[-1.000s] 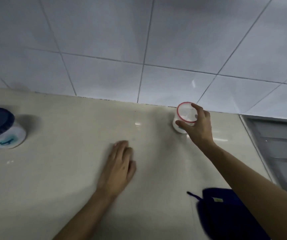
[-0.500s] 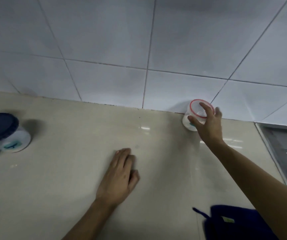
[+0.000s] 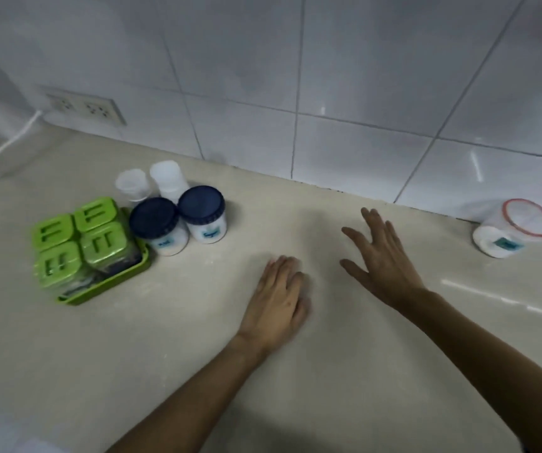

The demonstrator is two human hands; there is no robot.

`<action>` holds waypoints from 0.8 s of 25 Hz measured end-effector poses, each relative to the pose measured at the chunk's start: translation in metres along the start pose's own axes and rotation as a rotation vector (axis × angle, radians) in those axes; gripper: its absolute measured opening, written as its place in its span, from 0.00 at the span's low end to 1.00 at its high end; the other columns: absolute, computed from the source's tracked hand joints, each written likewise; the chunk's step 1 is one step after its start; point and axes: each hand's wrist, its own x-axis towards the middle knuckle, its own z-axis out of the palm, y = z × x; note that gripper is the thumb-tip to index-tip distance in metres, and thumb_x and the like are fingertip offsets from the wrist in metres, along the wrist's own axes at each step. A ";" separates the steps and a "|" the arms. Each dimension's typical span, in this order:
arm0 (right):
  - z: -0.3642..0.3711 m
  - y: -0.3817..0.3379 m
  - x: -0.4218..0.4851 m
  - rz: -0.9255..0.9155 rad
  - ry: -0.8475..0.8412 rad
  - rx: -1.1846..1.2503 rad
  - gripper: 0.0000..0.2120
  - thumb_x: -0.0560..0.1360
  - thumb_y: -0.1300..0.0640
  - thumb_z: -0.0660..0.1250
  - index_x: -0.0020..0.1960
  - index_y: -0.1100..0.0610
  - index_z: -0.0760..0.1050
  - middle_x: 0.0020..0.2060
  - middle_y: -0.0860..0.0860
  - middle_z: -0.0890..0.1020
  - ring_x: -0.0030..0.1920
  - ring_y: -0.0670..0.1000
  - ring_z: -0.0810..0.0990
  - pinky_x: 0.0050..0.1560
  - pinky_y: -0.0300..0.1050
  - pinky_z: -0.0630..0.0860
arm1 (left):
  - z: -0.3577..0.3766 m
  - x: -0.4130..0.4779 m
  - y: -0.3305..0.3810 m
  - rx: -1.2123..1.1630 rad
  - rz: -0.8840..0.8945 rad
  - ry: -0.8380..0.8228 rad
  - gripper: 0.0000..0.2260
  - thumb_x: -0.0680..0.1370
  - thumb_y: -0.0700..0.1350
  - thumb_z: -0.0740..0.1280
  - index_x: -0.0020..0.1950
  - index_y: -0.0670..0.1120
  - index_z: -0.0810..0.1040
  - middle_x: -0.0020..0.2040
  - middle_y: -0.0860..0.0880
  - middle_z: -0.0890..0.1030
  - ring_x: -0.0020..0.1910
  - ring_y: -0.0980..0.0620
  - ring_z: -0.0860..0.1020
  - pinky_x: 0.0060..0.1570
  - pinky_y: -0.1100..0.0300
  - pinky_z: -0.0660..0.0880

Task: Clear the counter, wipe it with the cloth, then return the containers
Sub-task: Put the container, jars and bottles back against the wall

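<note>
Bench (image 3: 171, 348): beige, bare through the middle of the frame; it reads as wiped, so I judge the step in hand to be returning the containers. No cloth in view.

Red-rim jar (image 3: 514, 227): far right, against the wall tiles, standing alone. Looks already put back.

Blue-lid jars, two (image 3: 157, 223) (image 3: 205, 213): left of centre, touching or nearly so. White contents, small labels I cannot read.

Clear tubs, two (image 3: 133, 184) (image 3: 168, 178): just behind the blue-lid jars, nearer the wall.

Green tray (image 3: 113, 284): left of frame, four green-lidded boxes packed inside it.

My left hand (image 3: 278, 297): centre frame, palm down, seemingly flat on the bench, fingers together, holding nothing.

My right hand (image 3: 384, 256): just right of the left, fingers spread and loose, empty, well apart from the red-rim jar. Whether it touches the bench I cannot tell.

Handling note: take the nearer blue-lid jar next, gripping the body below the lid, not the lid alone, which may be loose. Lift it clear of its neighbour instead of sliding it, then set it upright against the wall beside the red-rim jar. Move the tray last, with both hands under its rim, so the boxes stay seated.
</note>
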 end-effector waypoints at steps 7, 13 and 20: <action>-0.010 -0.155 0.096 -0.073 -0.008 0.274 0.34 0.76 0.41 0.61 0.76 0.52 0.54 0.78 0.56 0.51 0.76 0.57 0.56 0.74 0.54 0.61 | -0.078 -0.022 -0.172 0.129 -0.274 0.200 0.23 0.73 0.50 0.66 0.65 0.41 0.70 0.70 0.38 0.70 0.71 0.40 0.65 0.76 0.45 0.54; -0.005 -0.218 0.160 -0.016 -0.166 0.371 0.40 0.68 0.45 0.73 0.74 0.51 0.58 0.72 0.58 0.62 0.68 0.61 0.68 0.65 0.54 0.71 | -0.085 -0.010 -0.222 0.100 -0.533 0.184 0.32 0.66 0.66 0.61 0.58 0.43 0.73 0.53 0.41 0.79 0.56 0.39 0.76 0.72 0.38 0.58; -0.005 -0.206 0.154 0.020 -0.100 0.391 0.35 0.62 0.45 0.75 0.66 0.46 0.67 0.64 0.52 0.69 0.57 0.57 0.75 0.55 0.52 0.77 | -0.083 -0.008 -0.215 -0.058 -0.513 0.291 0.31 0.60 0.63 0.72 0.56 0.46 0.75 0.52 0.44 0.78 0.54 0.42 0.77 0.65 0.45 0.69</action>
